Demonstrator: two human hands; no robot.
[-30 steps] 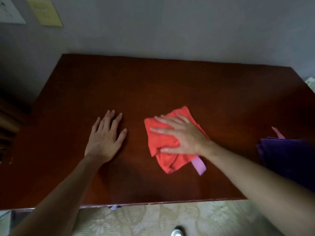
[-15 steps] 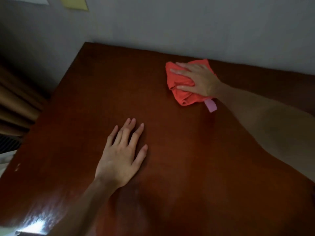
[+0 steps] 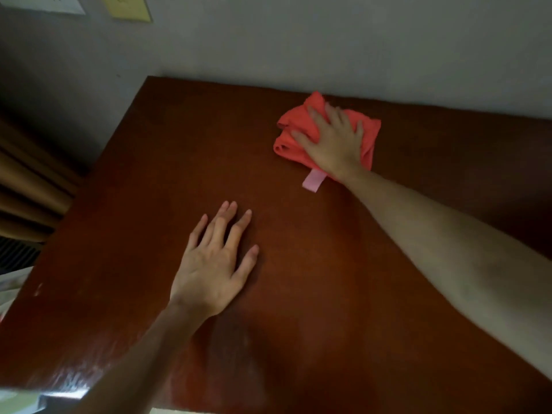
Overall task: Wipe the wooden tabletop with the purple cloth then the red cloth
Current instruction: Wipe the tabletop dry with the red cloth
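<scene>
The red cloth (image 3: 294, 128), crumpled and with a pink tag sticking out toward me, lies near the far edge of the dark wooden tabletop (image 3: 167, 162), close to the wall. My right hand (image 3: 334, 141) presses flat on top of it, fingers spread over the fabric. My left hand (image 3: 213, 264) rests palm down on the bare wood nearer to me, fingers apart, holding nothing. The purple cloth is out of view.
A grey wall (image 3: 328, 43) runs directly behind the table's far edge, with a yellow note (image 3: 127, 7) and a white paper pinned high on the left. Brown curtain folds (image 3: 27, 186) hang beside the table's left edge.
My right hand has pushed the red cloth from the middle of the table to the far edge by the wall. The view has shifted left, and the purple cloth has left the frame.
</scene>
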